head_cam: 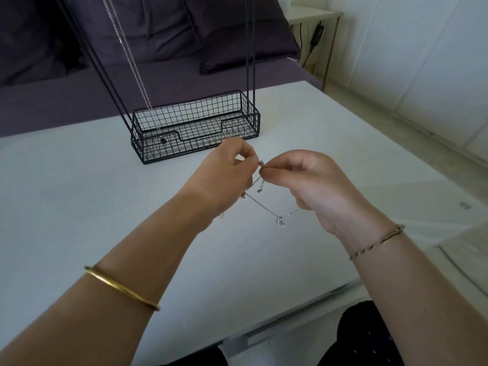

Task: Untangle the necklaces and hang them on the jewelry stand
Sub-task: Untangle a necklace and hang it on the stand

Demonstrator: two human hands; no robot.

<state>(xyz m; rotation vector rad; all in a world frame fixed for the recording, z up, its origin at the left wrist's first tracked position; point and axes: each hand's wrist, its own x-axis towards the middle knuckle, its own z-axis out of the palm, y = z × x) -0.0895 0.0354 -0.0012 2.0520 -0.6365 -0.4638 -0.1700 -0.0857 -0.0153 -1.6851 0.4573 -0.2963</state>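
Beyond our gold bangle (121, 287), our left hand (227, 175) and right hand (314, 186) both pinch the thin silver chain necklace (280, 222) with heart pendant over the white table (79, 194), near the black wire jewelry stand (200, 140) bearing another silver chain (130, 62)

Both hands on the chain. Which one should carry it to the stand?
Left, probably. The left hand pinches the necklace near its clasp and sits closest to the jewelry stand; the right hand is farther out. The hanging bar is out of frame.
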